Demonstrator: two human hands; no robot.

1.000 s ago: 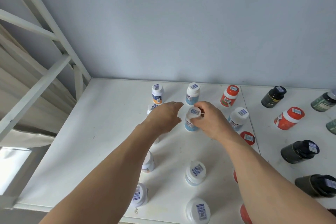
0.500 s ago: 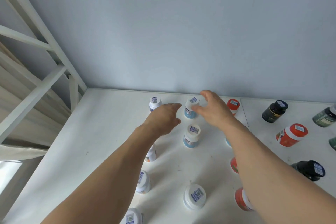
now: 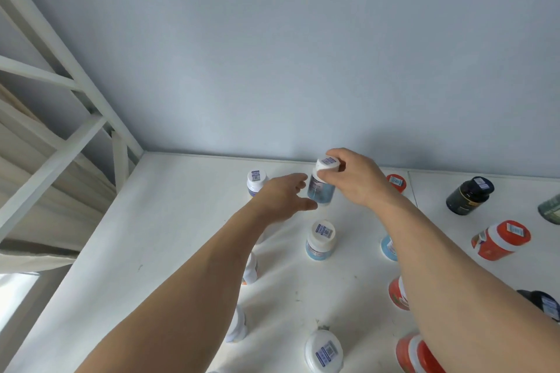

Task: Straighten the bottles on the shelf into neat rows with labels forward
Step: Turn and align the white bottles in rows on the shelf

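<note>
A blue bottle with a white cap [image 3: 321,189] is at the back of the white shelf [image 3: 169,221], tilted. My right hand [image 3: 356,180] grips it by the cap from above. My left hand [image 3: 285,195] reaches to the bottle's left side, fingers loosely extended and close to its body; contact is unclear. A second blue bottle [image 3: 321,239] stands just in front. A white-capped bottle [image 3: 257,181] stands to the left, behind my left hand. Other bottles are partly hidden under my forearms.
Red bottles [image 3: 500,241] and dark bottles [image 3: 469,195] stand scattered on the right shelf panel. Another white-capped bottle [image 3: 323,354] stands near the front edge. A blue wall rises right behind the shelf. A white slanted frame [image 3: 75,76] borders the left side.
My right hand has closed on the back blue bottle's cap and tipped or raised it. My left hand has moved closer to its side. The camera has tilted up.
</note>
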